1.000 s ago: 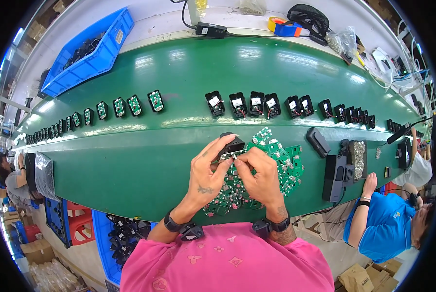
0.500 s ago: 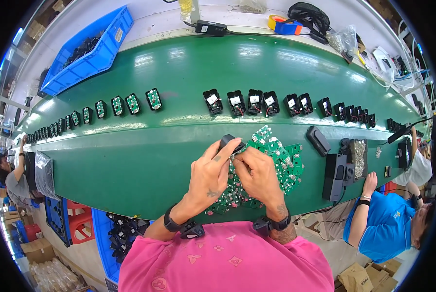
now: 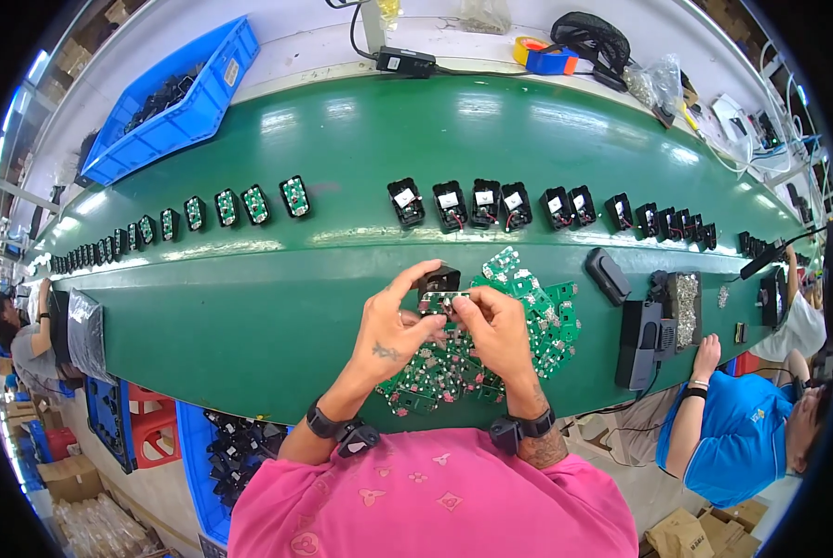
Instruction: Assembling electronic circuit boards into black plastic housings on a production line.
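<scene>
In front of my chest, my left hand point(image 3: 388, 330) is closed around a small black plastic housing point(image 3: 444, 278), its open side tilted toward me. Thumb and fingers of my right hand point(image 3: 498, 333) pinch a green circuit board point(image 3: 435, 300) at the housing's near edge. My left thumb also touches near this board. Whether any wire links the two is too small to tell. Beneath and beyond my hands spreads a loose pile of green circuit boards point(image 3: 545, 321). Across the bench stand black housings with white parts and wires inside point(image 3: 486, 200), and housings with green boards in them point(image 3: 255, 205).
A blue bin point(image 3: 179, 112) stands at the back left; another blue bin point(image 3: 196, 465) of black parts sits below the bench's left edge. To the right are a black case point(image 3: 608, 276), a black device point(image 3: 638, 344) and a tray of small metal parts point(image 3: 684, 312). Co-workers sit at both sides.
The black housing has tipped so its open side shows. My right hand has turned and now shows the circuit board between its fingertips; my left thumb has moved in toward it.
</scene>
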`<control>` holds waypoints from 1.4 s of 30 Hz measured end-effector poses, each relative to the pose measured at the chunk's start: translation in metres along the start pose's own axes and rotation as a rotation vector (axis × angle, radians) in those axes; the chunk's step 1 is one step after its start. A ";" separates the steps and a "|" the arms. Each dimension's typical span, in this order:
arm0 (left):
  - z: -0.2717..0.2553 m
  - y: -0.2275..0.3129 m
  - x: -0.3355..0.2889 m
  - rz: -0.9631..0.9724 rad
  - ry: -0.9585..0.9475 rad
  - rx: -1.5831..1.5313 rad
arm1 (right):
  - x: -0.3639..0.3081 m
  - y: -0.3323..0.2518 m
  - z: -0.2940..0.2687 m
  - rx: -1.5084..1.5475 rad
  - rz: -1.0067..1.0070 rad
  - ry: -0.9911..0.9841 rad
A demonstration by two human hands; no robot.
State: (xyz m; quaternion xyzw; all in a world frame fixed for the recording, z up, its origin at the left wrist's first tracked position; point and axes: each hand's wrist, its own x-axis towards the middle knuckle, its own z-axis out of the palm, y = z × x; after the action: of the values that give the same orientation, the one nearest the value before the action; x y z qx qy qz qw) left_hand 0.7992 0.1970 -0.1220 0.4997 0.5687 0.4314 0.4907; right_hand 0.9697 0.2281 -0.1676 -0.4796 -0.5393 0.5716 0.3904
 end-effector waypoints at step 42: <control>0.014 0.012 0.000 -0.037 0.009 -0.193 | -0.010 -0.030 -0.010 -0.182 -0.148 0.061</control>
State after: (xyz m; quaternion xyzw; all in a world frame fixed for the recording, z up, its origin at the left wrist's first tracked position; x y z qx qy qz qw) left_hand 0.8145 0.1983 -0.1118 0.4372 0.5360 0.4774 0.5419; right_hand 0.9796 0.2246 -0.1359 -0.4891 -0.6107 0.4751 0.4027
